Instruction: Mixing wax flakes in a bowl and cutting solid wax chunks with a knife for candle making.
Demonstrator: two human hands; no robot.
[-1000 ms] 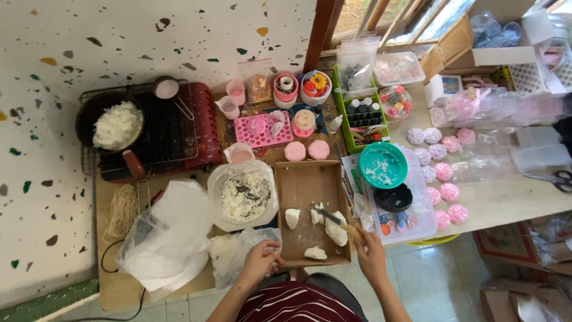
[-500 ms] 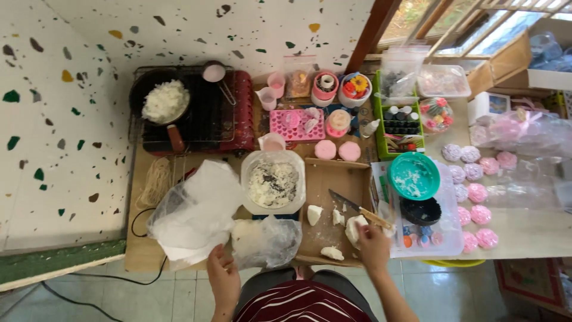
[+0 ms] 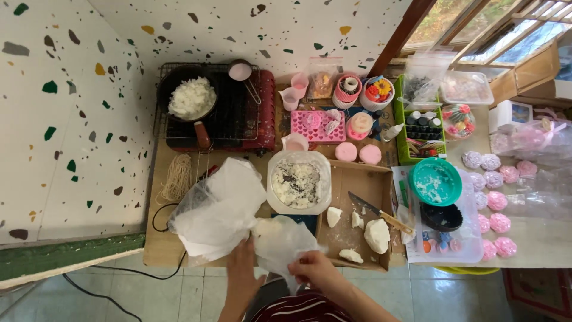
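While both hands grip plastic bag, tub holds white crumbs.

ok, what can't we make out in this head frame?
- Left hand: its fingers are buried in the plastic bags.
- Bag contents: film is cloudy, cannot tell what is inside.
- Right hand: fingers pinch the film; the grip is hidden behind the hand.
- Window: cut off by the top edge.
- Small bottles in the green tray: too small to identify.

Crumpled white-clear plastic bags are lying left of the cardboard tray; a clear bag and clear lidded box are standing beyond it.
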